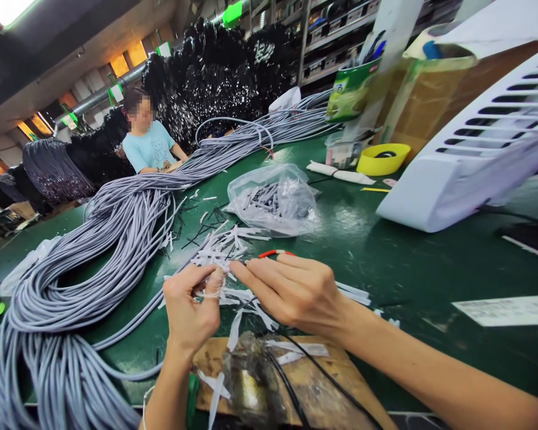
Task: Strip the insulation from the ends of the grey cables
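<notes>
Just above the table's middle, my left hand (195, 304) is closed in a pinch, thumb against forefinger. A thin whitish strand shows at its fingertips, too small to name. My right hand (291, 289) is closed too, its fingertips meeting the left ones around a small dark tip. What lies inside its fingers is hidden. A short red piece (275, 253), perhaps a wire, shows just beyond the right knuckles. Under and behind both hands lie scattered white strips (235, 242). Grey cable (130, 328) runs from the large bundle (112, 239) toward my left hand and wrist.
A clear plastic bag (275, 200) of grey pieces lies ahead. Nearest me, a metal block (248, 382) sits on a wooden board (336, 382) with black cords. To the right are a white slatted housing (434, 179) and a yellow tape roll (383, 158). A person (147, 143) sits across.
</notes>
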`<state>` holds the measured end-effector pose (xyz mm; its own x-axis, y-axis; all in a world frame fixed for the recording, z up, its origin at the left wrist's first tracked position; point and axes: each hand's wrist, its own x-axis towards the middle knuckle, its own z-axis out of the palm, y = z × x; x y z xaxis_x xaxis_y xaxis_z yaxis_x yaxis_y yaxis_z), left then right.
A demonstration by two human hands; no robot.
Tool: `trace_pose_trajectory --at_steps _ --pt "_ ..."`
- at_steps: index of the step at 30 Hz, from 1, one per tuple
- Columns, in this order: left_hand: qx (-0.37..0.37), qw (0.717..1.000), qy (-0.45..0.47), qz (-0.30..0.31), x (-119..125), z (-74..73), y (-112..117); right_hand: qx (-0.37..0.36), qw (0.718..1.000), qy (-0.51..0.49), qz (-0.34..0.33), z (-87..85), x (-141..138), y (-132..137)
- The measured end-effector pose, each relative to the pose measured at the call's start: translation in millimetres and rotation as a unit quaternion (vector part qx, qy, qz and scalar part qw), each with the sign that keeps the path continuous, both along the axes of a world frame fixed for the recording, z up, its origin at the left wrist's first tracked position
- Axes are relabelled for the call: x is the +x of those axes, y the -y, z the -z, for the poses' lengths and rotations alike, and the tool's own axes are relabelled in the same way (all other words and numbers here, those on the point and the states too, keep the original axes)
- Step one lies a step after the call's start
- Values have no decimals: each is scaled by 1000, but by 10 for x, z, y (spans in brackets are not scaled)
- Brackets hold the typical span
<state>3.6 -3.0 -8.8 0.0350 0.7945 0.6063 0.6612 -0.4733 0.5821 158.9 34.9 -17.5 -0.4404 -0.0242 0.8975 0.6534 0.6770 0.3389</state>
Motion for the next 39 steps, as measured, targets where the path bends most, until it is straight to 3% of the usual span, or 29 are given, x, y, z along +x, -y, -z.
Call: trace_pose_trajectory --at_steps 5,9,12,15,17,20,23,25,28,32,35,39 --pt "-16 1000 -4 9 -22 -17 0 -50 999 5 -18 32 -17 -27" --pt "-39 997 51 52 -45 -42 -2 -197 971 -81 -111 30 -33 -32" --pt "-34 993 96 66 -31 -40 -7 -363 900 -128 -205 2 -60 2" --pt "-10 992 119 36 9 -15 -14 -529 789 -171 -260 -21 -96 53" --pt "3 994 108 2 31 3 -21 -589 732 -196 -282 -30 -112 81" --pt "-3 998 55 -13 40 15 -32 -606 709 -224 -283 -49 -95 80" --pt "-36 998 6 41 37 10 -31 -610 704 -255 -259 -85 -36 16" --pt "-54 996 14 69 37 10 -25 -626 685 -275 -250 -108 -4 -40" --pt "-72 989 121 49 38 21 -27 -667 650 -262 -255 -118 -11 -88" --pt "-124 938 322 46 35 38 -63 -704 619 -197 -288 -92 -70 -59" --pt "-155 902 398 68 43 40 -87 -706 614 -171 -307 -81 -68 -47" --pt "-184 876 435 95 78 31 -86 -670 625 -277 -290 -77 -35 -81"
